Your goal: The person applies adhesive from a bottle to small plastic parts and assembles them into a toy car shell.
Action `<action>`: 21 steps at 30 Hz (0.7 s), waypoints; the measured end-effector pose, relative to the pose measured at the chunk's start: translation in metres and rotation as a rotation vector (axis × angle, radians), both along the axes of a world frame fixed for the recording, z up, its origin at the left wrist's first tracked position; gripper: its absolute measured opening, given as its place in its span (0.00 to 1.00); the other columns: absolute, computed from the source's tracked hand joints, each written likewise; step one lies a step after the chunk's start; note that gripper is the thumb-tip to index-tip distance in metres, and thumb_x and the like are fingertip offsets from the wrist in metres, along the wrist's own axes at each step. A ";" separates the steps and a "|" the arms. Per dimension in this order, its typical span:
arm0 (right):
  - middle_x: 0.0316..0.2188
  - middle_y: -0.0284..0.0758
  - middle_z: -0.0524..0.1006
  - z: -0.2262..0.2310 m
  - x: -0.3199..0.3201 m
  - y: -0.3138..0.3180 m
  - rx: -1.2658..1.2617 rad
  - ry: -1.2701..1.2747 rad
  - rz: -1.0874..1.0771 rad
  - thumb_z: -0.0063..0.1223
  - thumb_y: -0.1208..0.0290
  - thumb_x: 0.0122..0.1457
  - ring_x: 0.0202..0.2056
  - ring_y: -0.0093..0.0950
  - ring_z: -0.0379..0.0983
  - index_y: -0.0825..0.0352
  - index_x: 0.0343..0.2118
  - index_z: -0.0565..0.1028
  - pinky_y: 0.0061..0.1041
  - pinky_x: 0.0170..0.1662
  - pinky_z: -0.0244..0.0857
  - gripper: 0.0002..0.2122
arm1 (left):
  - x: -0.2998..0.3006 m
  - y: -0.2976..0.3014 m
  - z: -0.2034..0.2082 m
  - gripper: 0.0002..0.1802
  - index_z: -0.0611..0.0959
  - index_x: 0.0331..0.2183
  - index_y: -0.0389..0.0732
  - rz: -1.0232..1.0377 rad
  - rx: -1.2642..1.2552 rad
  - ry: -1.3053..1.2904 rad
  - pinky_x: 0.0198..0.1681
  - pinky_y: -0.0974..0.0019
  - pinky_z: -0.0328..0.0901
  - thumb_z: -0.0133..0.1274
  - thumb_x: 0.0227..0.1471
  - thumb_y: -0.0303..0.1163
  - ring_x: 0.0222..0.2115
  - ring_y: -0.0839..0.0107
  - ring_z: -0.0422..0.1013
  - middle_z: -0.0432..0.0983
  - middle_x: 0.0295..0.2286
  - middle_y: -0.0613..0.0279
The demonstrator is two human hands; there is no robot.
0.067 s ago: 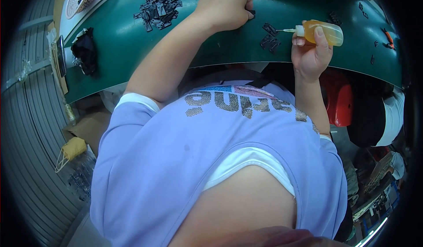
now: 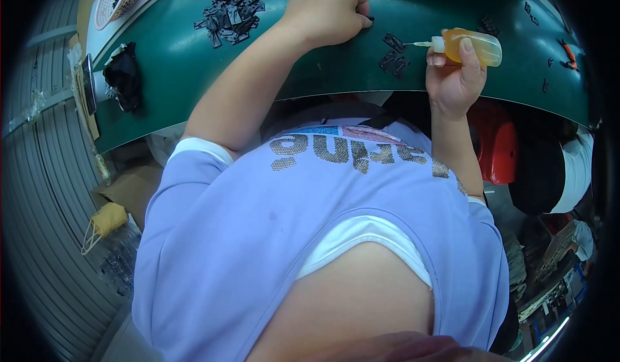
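Note:
My right hand [image 2: 454,81] is wrapped round a clear squeeze bottle [image 2: 476,47] of amber liquid. The bottle lies nearly level, its thin needle tip [image 2: 421,43] pointing left at a small cluster of black plastic parts [image 2: 394,60] on the green table. Farther left, my left hand [image 2: 328,12] is closed over the table, thumb against curled fingers. A bit of a small black plastic part [image 2: 370,20] shows at its thumb tip; the hand hides most of it. More dark pieces lie just beyond that hand, partly cut off by the upper edge.
A heap of black parts [image 2: 232,8] lies left of my left forearm. Near the table's left end are a black cloth bundle [image 2: 123,76] and a pink basket [image 2: 120,0]. Orange-handled pliers [image 2: 569,54] and scattered small parts lie at right. A red stool [image 2: 494,144] stands below the table edge.

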State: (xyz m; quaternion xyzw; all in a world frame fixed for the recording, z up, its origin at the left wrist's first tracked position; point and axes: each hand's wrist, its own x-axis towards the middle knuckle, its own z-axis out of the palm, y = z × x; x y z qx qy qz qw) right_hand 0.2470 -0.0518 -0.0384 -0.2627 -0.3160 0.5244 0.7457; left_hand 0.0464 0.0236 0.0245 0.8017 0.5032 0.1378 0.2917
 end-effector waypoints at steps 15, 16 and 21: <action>0.33 0.38 0.72 0.000 -0.012 -0.011 0.151 -0.279 0.002 0.54 0.80 0.54 0.26 0.22 0.72 0.72 0.35 0.72 0.15 0.23 0.68 0.06 | -0.007 -0.060 -0.022 0.13 0.75 0.38 0.26 0.196 -0.785 -0.655 0.26 0.73 0.73 0.55 0.50 0.22 0.23 0.72 0.76 0.75 0.25 0.57; 0.33 0.38 0.72 0.000 -0.013 -0.011 0.150 -0.279 0.005 0.54 0.80 0.54 0.26 0.22 0.72 0.72 0.35 0.72 0.15 0.23 0.68 0.06 | -0.007 -0.060 -0.022 0.13 0.75 0.38 0.26 0.199 -0.786 -0.657 0.26 0.73 0.73 0.55 0.50 0.22 0.23 0.72 0.76 0.75 0.25 0.57; 0.31 0.37 0.73 0.001 -0.013 -0.013 0.113 -0.337 0.004 0.55 0.81 0.54 0.25 0.21 0.72 0.72 0.35 0.73 0.15 0.23 0.68 0.06 | -0.005 -0.060 -0.024 0.13 0.75 0.37 0.25 0.192 -0.765 -0.644 0.25 0.74 0.73 0.55 0.49 0.22 0.22 0.71 0.76 0.76 0.24 0.55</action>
